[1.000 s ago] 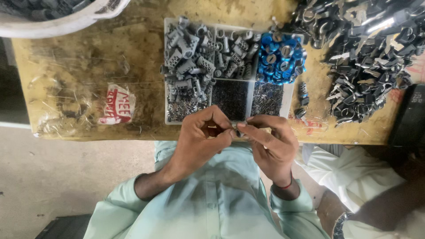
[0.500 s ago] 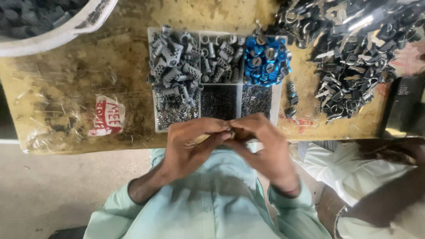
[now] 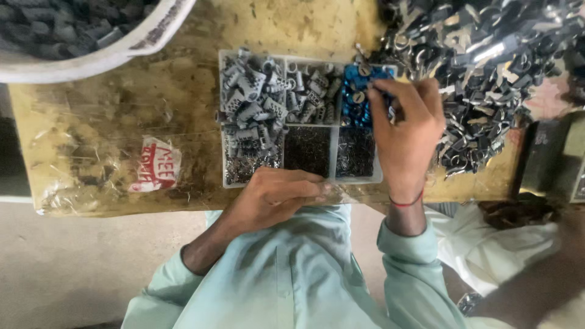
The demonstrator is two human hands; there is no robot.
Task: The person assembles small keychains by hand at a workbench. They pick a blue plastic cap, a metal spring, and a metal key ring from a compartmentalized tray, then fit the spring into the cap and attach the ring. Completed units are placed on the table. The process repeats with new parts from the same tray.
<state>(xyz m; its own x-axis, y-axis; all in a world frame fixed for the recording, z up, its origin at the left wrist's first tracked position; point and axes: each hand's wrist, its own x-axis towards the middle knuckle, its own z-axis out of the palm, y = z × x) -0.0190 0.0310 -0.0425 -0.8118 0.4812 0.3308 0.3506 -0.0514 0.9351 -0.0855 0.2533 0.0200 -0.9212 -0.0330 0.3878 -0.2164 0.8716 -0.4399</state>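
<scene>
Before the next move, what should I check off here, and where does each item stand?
1. Right hand over the blue parts in the tray: ok.
2. Right fingertips gripping a blue part: cannot tell, fingers hide it.
3. Left hand at the tray's near edge: ok.
4. Left hand holding a piece: cannot tell, fingers curled.
5. Grey parts sorted apart from the blue ones: ok.
6. Metal pile clear of the tray: not ok, it meets the tray's far right corner.
</scene>
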